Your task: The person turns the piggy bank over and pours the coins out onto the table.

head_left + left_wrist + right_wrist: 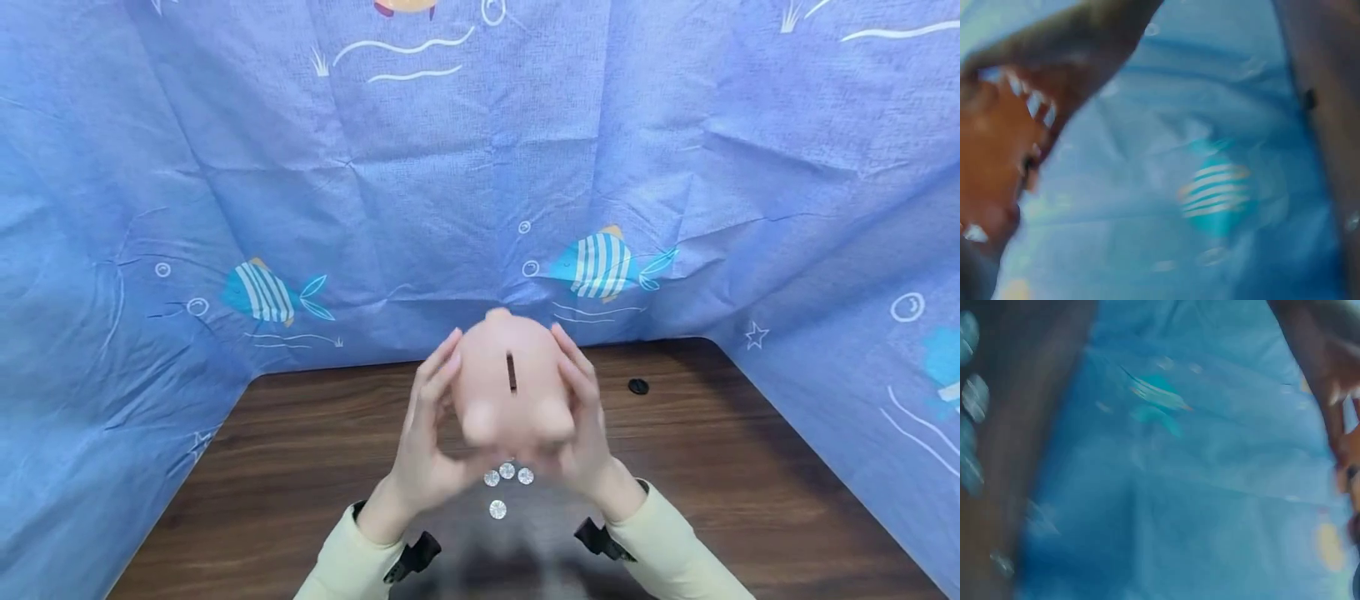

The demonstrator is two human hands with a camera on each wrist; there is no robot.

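A pink piggy bank [517, 375] is held up over the table, its dark coin slot showing in the head view. My left hand [427, 458] grips its left side, fingers spread along the body. On the other side my right hand [592, 446] holds it the same way. Both thumbs lie at its near end, partly blurred. Below the hands, several clear, sparkling, gem-like discs [498, 509] lie on the table. Blurred in the left wrist view, the piggy bank [991, 150] looks orange. More of the discs [975, 398] show at the left of the right wrist view.
A small round black cap [638, 386] lies on the dark wooden table [300, 467], right of the hands. Blue fish-print cloth [420, 208] hangs behind the table and along both sides. Black straps [416, 557] are on the wrists.
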